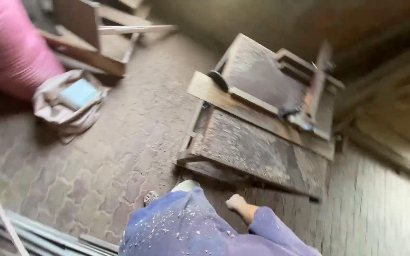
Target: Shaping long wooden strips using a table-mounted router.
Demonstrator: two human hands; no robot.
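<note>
Landmark: the wooden saw table [257,142], dusty and dark, standing on a paved floor [96,175] of interlocking blocks strewn with sawdust.

Far left of the table, top corner: a large pink sack [5,47], bulging, partly out of view.

Left of the table, below the sack: a crumpled grey-beige cloth bag [60,111] lying on the floor, with a pale blue flat block [78,93] resting in its open mouth.

Upper left of the table: a low wooden frame [88,42] of boards, with a pale slat lying across it.

Lower left of the table, at the frame's edge: a bundle of long grey metal strips [34,232] lying on the floor.

On the table, near its upper left edge: a dark round saw blade [218,79] standing up through the top; a long board lies across the top beside it.

On the table, right part: a blurred reddish bar or tool [312,97], kind not clear.

Just below the table's near edge: one hand [236,202] of the person, which side cannot be told; fingers curled into a loose fist, holding nothing visible, close to the table without touching it. The blue-purple sleeve [271,232] and clothing are speckled with wood shavings.

Right of the table: stacked timber [395,118], blurred.
</note>
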